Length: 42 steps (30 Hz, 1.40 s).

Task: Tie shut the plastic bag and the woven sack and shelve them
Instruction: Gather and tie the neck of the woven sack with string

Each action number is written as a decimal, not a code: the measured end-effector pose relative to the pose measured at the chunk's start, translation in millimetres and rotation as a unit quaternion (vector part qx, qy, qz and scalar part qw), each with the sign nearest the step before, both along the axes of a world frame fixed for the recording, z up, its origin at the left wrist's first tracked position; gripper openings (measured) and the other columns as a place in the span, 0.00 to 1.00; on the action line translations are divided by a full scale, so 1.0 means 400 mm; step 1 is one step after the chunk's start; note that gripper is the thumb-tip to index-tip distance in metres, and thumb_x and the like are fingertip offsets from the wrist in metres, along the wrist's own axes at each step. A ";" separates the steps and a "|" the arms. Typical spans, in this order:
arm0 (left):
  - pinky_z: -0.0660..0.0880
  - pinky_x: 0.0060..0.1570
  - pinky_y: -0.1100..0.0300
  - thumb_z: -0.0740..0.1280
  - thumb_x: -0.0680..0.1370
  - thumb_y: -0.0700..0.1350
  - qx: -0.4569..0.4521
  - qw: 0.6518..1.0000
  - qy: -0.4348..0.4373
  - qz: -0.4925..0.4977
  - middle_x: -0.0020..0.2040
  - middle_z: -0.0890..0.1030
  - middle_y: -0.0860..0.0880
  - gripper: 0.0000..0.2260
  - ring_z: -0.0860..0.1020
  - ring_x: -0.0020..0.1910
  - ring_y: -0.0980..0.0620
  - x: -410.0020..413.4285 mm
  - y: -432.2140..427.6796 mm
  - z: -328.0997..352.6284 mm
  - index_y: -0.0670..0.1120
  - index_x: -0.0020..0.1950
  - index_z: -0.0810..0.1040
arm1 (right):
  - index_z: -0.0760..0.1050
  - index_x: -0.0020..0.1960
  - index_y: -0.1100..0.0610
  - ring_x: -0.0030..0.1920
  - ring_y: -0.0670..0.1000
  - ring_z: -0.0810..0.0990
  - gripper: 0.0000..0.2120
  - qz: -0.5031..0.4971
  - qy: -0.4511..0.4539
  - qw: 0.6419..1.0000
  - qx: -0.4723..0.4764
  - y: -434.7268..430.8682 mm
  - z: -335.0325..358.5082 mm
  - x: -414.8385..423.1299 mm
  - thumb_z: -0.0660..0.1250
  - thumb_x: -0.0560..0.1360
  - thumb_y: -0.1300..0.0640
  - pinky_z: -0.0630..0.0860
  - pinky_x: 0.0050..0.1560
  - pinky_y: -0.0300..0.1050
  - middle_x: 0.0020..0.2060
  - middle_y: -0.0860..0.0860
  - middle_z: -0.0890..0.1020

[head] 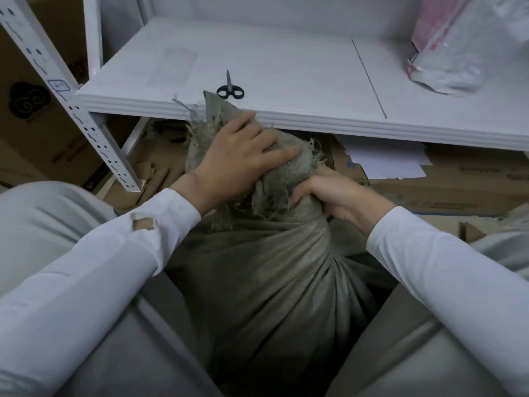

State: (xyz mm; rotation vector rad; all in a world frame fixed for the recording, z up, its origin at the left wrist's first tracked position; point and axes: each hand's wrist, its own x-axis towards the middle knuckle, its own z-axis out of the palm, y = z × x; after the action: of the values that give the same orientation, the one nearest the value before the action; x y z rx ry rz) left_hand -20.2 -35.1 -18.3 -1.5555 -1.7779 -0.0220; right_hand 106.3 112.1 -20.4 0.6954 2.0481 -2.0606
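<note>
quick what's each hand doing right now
left hand: holds the bunched top of the woven sack
right hand: grips the sack's twisted neck

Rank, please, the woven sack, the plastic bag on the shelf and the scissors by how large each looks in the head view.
1. woven sack: largest by far, though it is also nearest the camera.
2. plastic bag: clearly smaller, and partly cut off at the picture's edge.
3. scissors: smallest.
</note>
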 end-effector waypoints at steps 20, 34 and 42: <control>0.65 0.66 0.47 0.71 0.70 0.51 0.264 0.953 -0.142 0.041 0.68 0.71 0.42 0.26 0.68 0.66 0.43 0.001 0.019 0.058 0.45 0.66 0.71 | 0.78 0.41 0.58 0.38 0.51 0.81 0.06 -0.207 0.089 0.970 0.096 -0.010 0.015 -0.027 0.68 0.65 0.66 0.79 0.36 0.43 0.36 0.53 0.82; 0.69 0.57 0.68 0.78 0.64 0.58 -0.076 0.667 -0.740 0.048 0.55 0.75 0.64 0.28 0.73 0.54 0.67 0.065 0.034 -0.100 0.58 0.60 0.72 | 0.71 0.69 0.64 0.66 0.63 0.74 0.21 -0.270 0.123 0.907 -0.299 0.028 0.004 -0.020 0.51 0.82 0.54 0.69 0.68 0.60 0.66 0.63 0.75; 0.69 0.62 0.66 0.79 0.56 0.63 -0.076 0.743 -0.665 -0.005 0.60 0.76 0.59 0.39 0.74 0.60 0.62 0.104 0.064 -0.102 0.57 0.64 0.70 | 0.72 0.64 0.63 0.59 0.62 0.77 0.22 -0.257 0.154 0.903 -0.306 0.056 0.018 -0.025 0.52 0.82 0.49 0.76 0.61 0.58 0.63 0.62 0.76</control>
State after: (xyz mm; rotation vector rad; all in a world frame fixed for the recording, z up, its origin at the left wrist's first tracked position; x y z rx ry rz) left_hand 21.5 -9.3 -59.1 -1.7718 -2.8365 -1.3301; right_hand 96.4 134.4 -13.2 0.8857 1.2424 -3.0669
